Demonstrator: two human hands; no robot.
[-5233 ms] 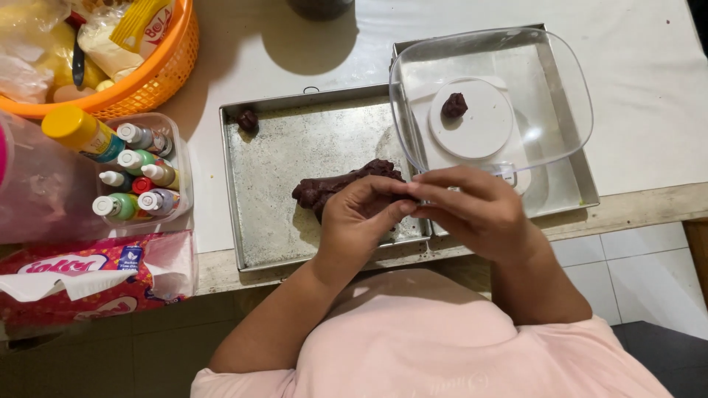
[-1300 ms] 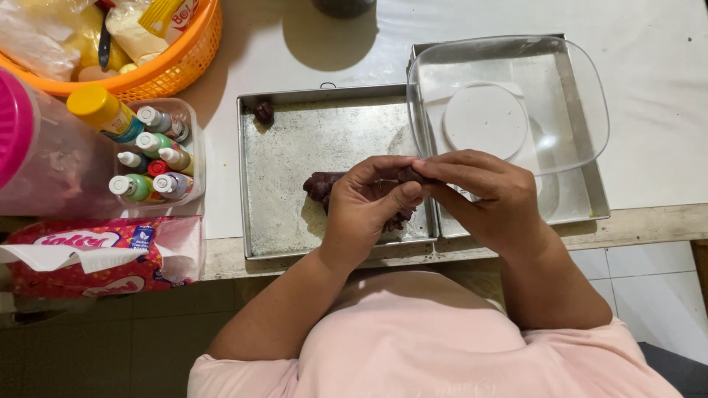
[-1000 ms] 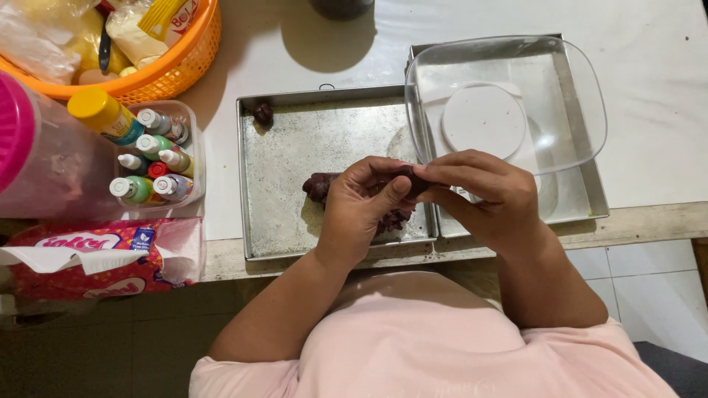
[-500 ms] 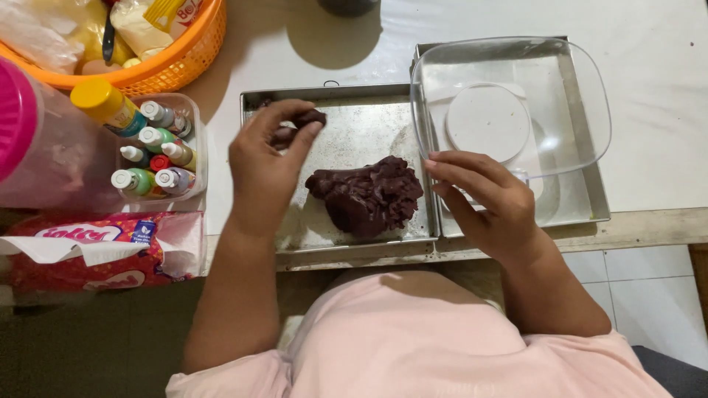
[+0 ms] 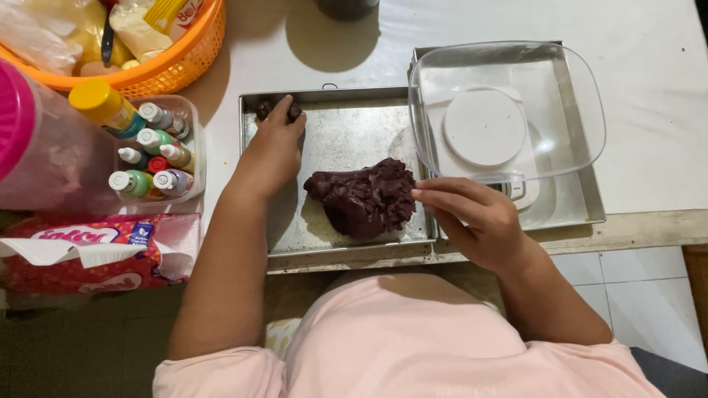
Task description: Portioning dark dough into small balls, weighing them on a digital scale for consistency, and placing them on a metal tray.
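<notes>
Left hand (image 5: 271,147) reached dough balls (image 5: 267,110) at fingertips.

Hands split apart since 1 s ago: left hand (image 5: 271,151) gone up to tray's (image 5: 346,125) far-left corner, fingertips on small dough balls (image 5: 276,110). Right hand (image 5: 472,221) dropped off to right of dough lump (image 5: 365,195), fingertips just touching it. Lump now fully uncovered.

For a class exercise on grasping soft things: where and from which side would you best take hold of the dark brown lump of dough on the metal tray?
Pinch the dark brown lump of dough at its raised, ragged right edge, coming from the right, where the right hand already rests beside it. That side looks tall and uneven, so fingers could probably bite in; the left hand is busy at the metal tray corner.
</notes>
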